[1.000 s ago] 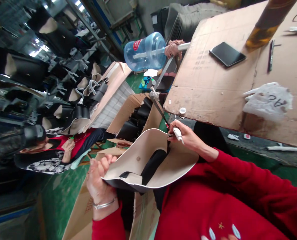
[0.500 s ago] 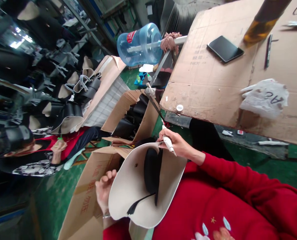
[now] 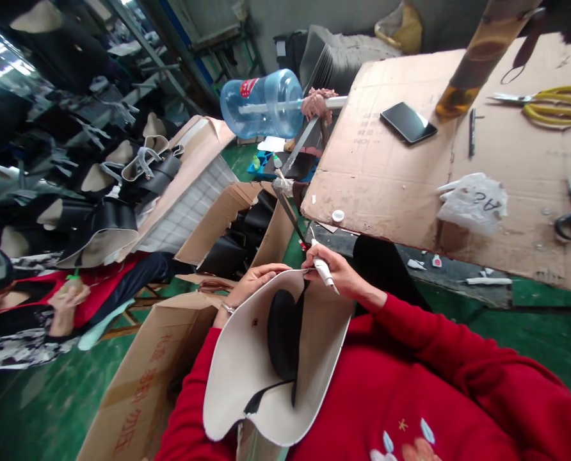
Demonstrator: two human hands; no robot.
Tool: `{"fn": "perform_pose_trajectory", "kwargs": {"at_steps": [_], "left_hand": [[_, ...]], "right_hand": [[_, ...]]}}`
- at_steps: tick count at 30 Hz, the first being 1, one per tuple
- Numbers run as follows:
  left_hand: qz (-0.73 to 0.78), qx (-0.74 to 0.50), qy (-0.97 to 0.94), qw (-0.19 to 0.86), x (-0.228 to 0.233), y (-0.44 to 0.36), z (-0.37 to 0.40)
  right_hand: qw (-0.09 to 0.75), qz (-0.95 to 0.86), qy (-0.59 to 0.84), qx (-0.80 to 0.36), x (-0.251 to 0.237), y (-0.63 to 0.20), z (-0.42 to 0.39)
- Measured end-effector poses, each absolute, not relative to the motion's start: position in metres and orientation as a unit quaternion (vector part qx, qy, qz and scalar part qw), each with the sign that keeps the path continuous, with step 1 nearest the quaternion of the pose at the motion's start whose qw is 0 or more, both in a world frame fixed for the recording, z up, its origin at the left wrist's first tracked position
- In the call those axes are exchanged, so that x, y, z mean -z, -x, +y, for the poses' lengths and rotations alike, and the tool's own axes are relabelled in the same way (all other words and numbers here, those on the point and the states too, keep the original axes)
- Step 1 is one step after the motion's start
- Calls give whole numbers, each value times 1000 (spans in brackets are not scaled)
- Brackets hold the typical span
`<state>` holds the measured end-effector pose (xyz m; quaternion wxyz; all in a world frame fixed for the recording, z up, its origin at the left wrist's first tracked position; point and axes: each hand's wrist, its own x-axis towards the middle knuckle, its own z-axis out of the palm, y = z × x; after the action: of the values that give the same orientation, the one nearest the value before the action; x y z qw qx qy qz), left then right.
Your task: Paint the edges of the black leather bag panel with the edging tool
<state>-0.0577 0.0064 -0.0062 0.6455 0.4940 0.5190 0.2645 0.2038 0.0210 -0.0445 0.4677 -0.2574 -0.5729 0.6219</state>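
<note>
A cream-lined black bag (image 3: 247, 371) lies open on my lap, its black inner pocket facing up. My right hand (image 3: 336, 272) grips a white pen-like tool (image 3: 322, 268) whose tip touches the bag's upper rim. My left hand (image 3: 254, 282) holds that same rim just left of the tool, fingers curled over the edge.
A cardboard-covered table (image 3: 401, 186) at the right carries a black phone (image 3: 408, 123), a plastic bag (image 3: 472, 202), yellow scissors (image 3: 552, 105) and a small white cap (image 3: 338, 216). Open cartons (image 3: 237, 230) of black bags stand ahead. A person in red (image 3: 50, 301) sits at the left. A water jug (image 3: 261, 102) lies behind.
My left hand has moved from the bag's lower edge up to its top rim beside the tool. The bag has turned upright on my lap. The view has shifted, showing the scissors.
</note>
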Motion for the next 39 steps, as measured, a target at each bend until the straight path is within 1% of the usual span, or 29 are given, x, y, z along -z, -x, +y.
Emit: {"fn": "perform_pose_trajectory", "kwargs": {"at_steps": [2,4,7,11,13,18,22,27,31,36,39], "left_hand": [[489,-250,-515,658,4,41,4],[468,-239,-554,646,-1,29,-1],[485,-244,-600,587,-9,15,-7],[549,-256,-616,504,-11,1,-12],[566,-252,-599,507,-9,-4,-13],[571,-255,-542,561,-10,-9,-10],[597,-243,-564,516,-17,-17,-9],[641,-305,-531,462,-14,-31,-15],[661,-331,-498,452,-6,-36,-19],[677,-357,-464,446,1,-34,-19],[677,-363,-444,462,7,-30,-16]], "right_hand": [[482,-530,269,-643,47,-203,22],[495,-502,274,-654,48,-202,22],[515,-486,275,-651,45,-198,19],[541,-513,274,-608,39,-192,14],[543,-526,276,-594,38,-191,11],[524,-550,287,-584,36,-193,5],[531,-550,307,-567,36,-195,3],[524,-579,336,-526,39,-200,5],[519,-589,341,-517,38,-202,5],[576,-572,344,-472,35,-218,7],[581,-583,347,-450,31,-242,15]]}}
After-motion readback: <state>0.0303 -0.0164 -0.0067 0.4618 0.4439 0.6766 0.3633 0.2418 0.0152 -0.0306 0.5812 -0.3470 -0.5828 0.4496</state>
